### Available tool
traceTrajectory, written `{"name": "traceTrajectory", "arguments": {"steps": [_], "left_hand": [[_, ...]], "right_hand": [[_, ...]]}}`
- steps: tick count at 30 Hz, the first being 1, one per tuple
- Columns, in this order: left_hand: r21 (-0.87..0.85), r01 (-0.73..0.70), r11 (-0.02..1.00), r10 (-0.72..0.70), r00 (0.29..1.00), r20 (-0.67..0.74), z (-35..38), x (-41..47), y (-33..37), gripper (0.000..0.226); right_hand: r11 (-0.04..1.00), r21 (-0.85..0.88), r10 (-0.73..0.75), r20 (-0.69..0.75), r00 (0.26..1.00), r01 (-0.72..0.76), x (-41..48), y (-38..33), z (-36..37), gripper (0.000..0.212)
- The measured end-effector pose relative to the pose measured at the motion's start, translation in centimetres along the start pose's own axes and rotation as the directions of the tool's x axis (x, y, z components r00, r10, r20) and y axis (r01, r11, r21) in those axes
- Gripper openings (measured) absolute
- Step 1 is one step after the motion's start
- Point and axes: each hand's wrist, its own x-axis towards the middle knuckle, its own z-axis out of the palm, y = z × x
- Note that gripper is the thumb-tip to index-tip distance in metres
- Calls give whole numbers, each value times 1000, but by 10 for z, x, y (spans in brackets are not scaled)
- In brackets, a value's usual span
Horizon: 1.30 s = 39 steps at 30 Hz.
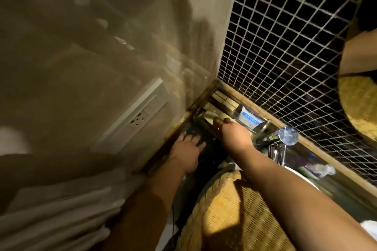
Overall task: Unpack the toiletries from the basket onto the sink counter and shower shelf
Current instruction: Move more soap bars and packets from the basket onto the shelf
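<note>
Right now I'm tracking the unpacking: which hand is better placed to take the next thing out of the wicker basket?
Probably the left hand: it lies open and flat beside the basket. The right hand is stretched farther out to the items by the mosaic wall.

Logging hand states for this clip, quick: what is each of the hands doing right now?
Left hand: open, fingers spread flat on the dark counter, holding nothing.
Right hand: reaching toward the corner; grip cannot be told.

wall socket (138, 120) on beige wall | chrome faucet (277, 138) | black mosaic tile wall (285, 36) | white towel (61, 206), I think
</note>
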Motion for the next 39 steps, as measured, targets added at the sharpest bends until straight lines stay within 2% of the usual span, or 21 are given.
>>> {"name": "traceTrajectory", "arguments": {"steps": [6, 12, 16, 20, 23, 27, 29, 31, 33, 35, 38, 39], "left_hand": [[-59, 37, 998, -37, 999, 9, 8, 7, 6, 76], [-70, 75, 995, -74, 997, 12, 16, 4, -3, 78], [-61, 70, 996, -71, 997, -11, 14, 0, -7, 79], [-60, 78, 995, -81, 996, -44, 10, -1, -6, 81], [-62, 80, 995, -83, 995, -54, 6, -3, -4, 81], [-32, 79, 996, -81, 995, -49, -3, -5, -3, 86], [-43, 81, 996, -85, 993, -86, -15, -2, -6, 88], [-85, 82, 993, -94, 985, -144, -30, 3, -7, 86], [-84, 64, 994, -77, 983, -168, -43, 7, -6, 82], [-52, 48, 998, -56, 984, -169, -50, 11, -1, 81], [-24, 21, 999, -24, 993, -116, -52, 21, 13, 82], [-10, 8, 1000, -9, 995, -96, -51, 23, 19, 83]], "right_hand": [[999, 6, 42, -8, 999, -42, 11, 2, 6, 42], [999, 35, 3, -11, 1000, -3, 15, -5, 8, 47], [1000, 2, 3, 66, 998, -3, 16, -10, 4, 44], [998, 15, 65, 98, 993, -67, 10, -16, 8, 38], [999, 5, 52, 127, 991, -53, 9, -17, 13, 47], [999, 37, 21, 236, 972, -30, 11, -11, 14, 69], [999, 38, 4, 289, 957, -15, 8, -6, 13, 78], [999, 25, 18, 309, 951, -27, -1, -1, 9, 78], [997, 6, 68, 330, 941, -74, -14, 2, 8, 72], [981, 43, 166, 318, 933, -189, -24, 6, 12, 60], [921, 184, 290, 266, 919, -344, -29, 8, 8, 14], [912, 204, 303, 252, 919, -356, -31, 8, 6, 10]]}}
